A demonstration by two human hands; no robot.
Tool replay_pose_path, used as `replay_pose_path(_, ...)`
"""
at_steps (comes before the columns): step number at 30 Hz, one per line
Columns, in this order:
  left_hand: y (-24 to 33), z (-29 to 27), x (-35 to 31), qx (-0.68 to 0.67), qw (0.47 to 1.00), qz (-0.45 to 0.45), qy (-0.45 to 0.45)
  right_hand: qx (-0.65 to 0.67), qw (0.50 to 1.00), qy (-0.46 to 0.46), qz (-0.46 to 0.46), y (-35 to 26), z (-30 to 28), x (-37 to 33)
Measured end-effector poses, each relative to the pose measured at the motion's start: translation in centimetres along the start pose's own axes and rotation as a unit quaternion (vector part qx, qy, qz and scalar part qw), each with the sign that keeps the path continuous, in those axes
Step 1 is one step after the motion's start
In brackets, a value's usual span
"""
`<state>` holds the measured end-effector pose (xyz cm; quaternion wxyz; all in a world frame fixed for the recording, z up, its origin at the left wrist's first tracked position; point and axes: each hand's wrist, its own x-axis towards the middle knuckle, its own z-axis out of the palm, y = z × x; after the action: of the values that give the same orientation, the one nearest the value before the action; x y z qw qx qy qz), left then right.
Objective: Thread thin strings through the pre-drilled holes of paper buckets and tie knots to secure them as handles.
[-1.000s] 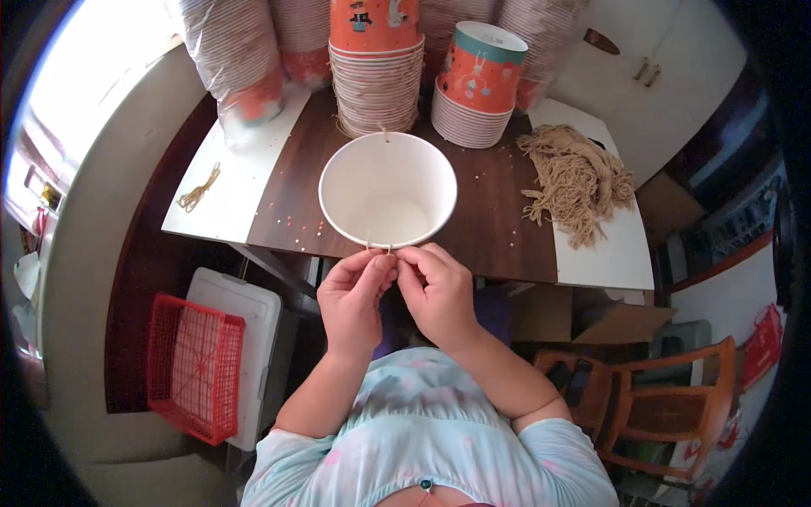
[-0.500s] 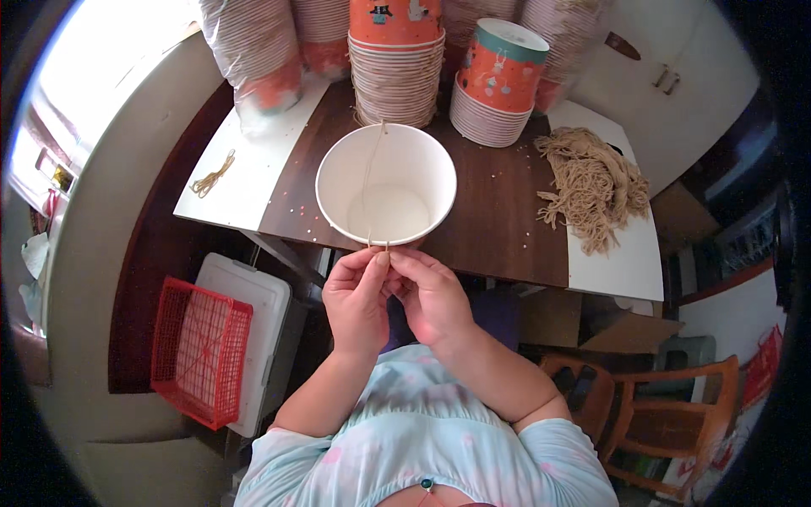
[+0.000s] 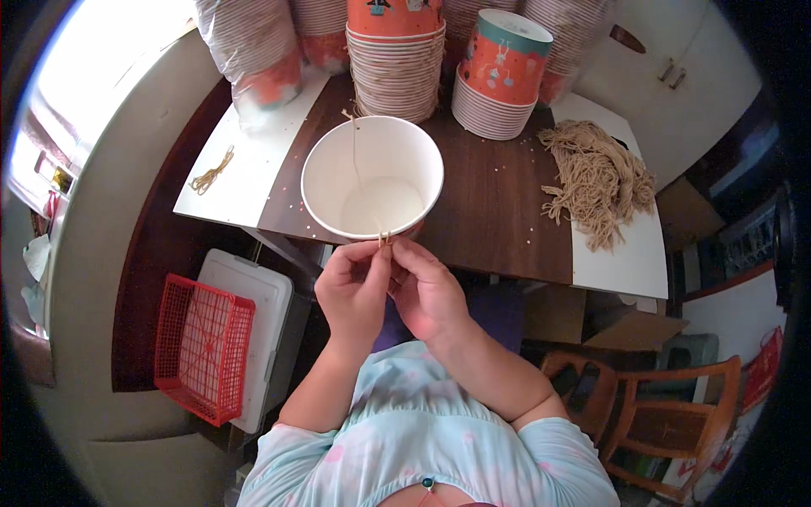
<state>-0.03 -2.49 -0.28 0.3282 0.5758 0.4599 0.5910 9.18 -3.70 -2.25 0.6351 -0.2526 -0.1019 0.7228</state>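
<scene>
A white-lined paper bucket (image 3: 407,160) sits near the table's front edge, its mouth tilted toward me. A thin tan string (image 3: 356,160) goes through the far rim, with a short end sticking up there, and runs down inside. At the near rim, a loop of string stands above my fingertips. My left hand (image 3: 353,287) pinches it between thumb and forefinger. Right beside it, my right hand (image 3: 429,291) is closed on the same string, thumbs nearly touching. Whether a knot lies under the fingertips is hidden.
Stacked orange buckets (image 3: 397,72) stand behind, with a shorter stack (image 3: 494,110) to their right and a plastic-wrapped stack (image 3: 253,59) at left. A heap of tan strings (image 3: 596,177) lies on the right. A small string bundle (image 3: 213,171) lies left. A red basket (image 3: 203,346) is below left.
The bucket has shifted slightly left and away and turned, so its far string end sits further left. My fingertips have drawn closer together on the string at the near rim.
</scene>
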Motion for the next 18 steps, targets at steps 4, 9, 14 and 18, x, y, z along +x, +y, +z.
replay_pose_path(4, -0.3, -0.3, 0.5, -0.215, 0.967, -0.132, -0.037, -0.037, 0.999, 0.017, -0.018, -0.2, -0.8, 0.4)
replay_pose_path(9, -0.8, -0.4, 0.7, -0.237, 0.96, -0.14, -0.043, -0.167, 0.982, 0.043, -0.074, -0.9, -0.3, 0.3)
replay_pose_path(14, -0.8, -0.7, 0.9, -0.147, 0.985, -0.088, -0.026, -0.549, 0.743, 0.049, -0.381, -2.7, 1.6, -1.6)
replay_pose_path(18, -0.6, -0.8, 0.8, -0.151, 0.987, -0.061, -0.019, -0.72, 0.416, -0.037, -0.554, -5.1, 2.4, -1.2)
